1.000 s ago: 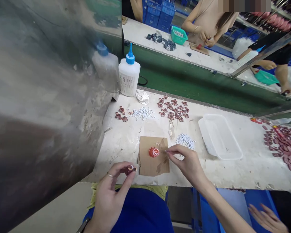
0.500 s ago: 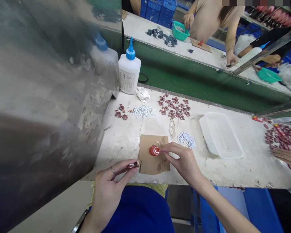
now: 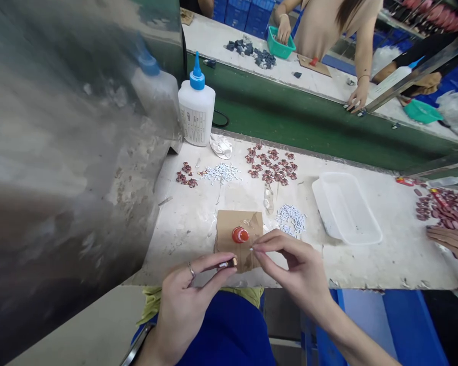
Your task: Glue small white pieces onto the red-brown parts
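My left hand (image 3: 193, 292) pinches a small dark brown piece (image 3: 229, 263) between thumb and fingertips, just over the near left part of a cardboard square (image 3: 224, 223). Right of it, my right hand (image 3: 290, 264) holds a tiny white piece (image 3: 251, 249) at its fingertips. A small red-orange cap (image 3: 240, 235) stands on the cardboard between and beyond the hands. Small white pieces (image 3: 291, 220) lie in a pile beyond my right hand. Farther back are more white pieces (image 3: 222, 173) and groups of brown pieces (image 3: 273, 165).
A white glue bottle (image 3: 197, 109) with a blue nozzle stands at the back left beside a metal panel (image 3: 80, 127). A white plastic tray (image 3: 349, 208) is on the right. Another person's hand (image 3: 452, 244) rests near reddish pieces (image 3: 446, 208). People work across the green partition (image 3: 270, 107).
My right hand has drawn back from the red-orange cap towards me, the tiny white piece at its fingertips. My left hand has moved right with the brown piece. The view has shifted slightly.
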`<state>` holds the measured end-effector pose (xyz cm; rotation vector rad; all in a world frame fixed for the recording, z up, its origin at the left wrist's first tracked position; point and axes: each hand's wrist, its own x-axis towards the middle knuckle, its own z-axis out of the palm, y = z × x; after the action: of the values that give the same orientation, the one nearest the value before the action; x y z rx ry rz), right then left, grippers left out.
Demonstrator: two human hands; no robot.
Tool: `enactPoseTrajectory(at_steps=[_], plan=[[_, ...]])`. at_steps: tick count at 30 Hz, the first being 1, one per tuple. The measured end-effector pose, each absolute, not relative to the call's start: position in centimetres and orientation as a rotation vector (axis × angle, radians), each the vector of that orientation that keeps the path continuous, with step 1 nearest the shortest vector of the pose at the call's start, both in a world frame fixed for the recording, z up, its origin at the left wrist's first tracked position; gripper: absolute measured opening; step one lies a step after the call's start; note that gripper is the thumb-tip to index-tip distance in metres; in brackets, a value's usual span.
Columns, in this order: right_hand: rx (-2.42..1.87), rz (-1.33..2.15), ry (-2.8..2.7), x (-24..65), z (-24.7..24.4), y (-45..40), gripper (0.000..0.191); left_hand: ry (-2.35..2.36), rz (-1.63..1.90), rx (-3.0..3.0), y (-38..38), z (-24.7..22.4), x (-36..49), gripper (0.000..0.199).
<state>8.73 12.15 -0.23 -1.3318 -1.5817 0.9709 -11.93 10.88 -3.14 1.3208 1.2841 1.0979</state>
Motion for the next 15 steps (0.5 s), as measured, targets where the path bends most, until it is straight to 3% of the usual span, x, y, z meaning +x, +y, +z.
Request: enactPoseTrajectory(at_steps=[15], plan=[[-1.166,1.033,-1.588,7.3,1.0,11.4,0.023,1.3,1.101,1.363,10.8,-2.5,-11.9,0.017]])
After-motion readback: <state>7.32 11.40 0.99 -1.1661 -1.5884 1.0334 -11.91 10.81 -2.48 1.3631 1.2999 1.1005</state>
